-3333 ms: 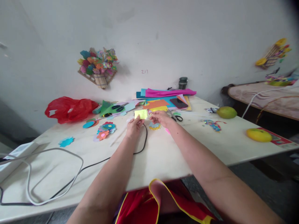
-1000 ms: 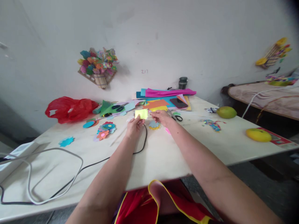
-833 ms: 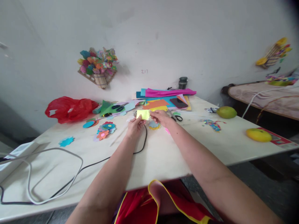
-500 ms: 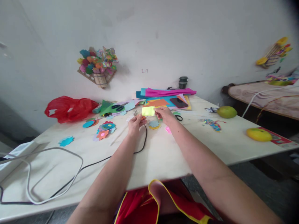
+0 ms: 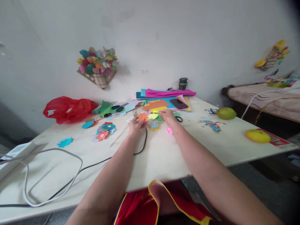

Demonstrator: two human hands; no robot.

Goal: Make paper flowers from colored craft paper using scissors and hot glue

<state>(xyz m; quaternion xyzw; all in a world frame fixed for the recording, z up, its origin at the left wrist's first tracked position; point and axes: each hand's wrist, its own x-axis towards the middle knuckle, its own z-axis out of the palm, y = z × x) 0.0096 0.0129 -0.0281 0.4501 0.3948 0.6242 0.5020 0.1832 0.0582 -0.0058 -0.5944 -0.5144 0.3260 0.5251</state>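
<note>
My left hand (image 5: 137, 126) is closed on an orange paper flower (image 5: 142, 117), pinched at its lower edge above the table. My right hand (image 5: 167, 116) is just to the right, its fingers drawn together. At its fingertips is a small bright yellow piece (image 5: 155, 111); whether it is gripped I cannot tell. A pale yellow paper (image 5: 153, 116) lies between the hands, slightly curled. Below them rest a grey-blue and yellow scalloped paper shape (image 5: 154, 126) and a pink paper piece (image 5: 169, 131). Black scissor handles (image 5: 179, 119) show beside my right hand.
Paper flowers (image 5: 105, 131), a blue flower (image 5: 65, 142) and a red plastic bag (image 5: 70, 109) lie left. Coloured sheets (image 5: 171, 92), a phone (image 5: 178, 103) and black-handled scissors (image 5: 118, 107) are behind. Two mangoes (image 5: 226, 113) sit right. Cables (image 5: 82, 168) cross the front left.
The yellow paper, earlier held up flat between both hands, now sits lower and curled. My left hand now shows the orange flower clearly. My right hand has shifted slightly, with fingers drawn in.
</note>
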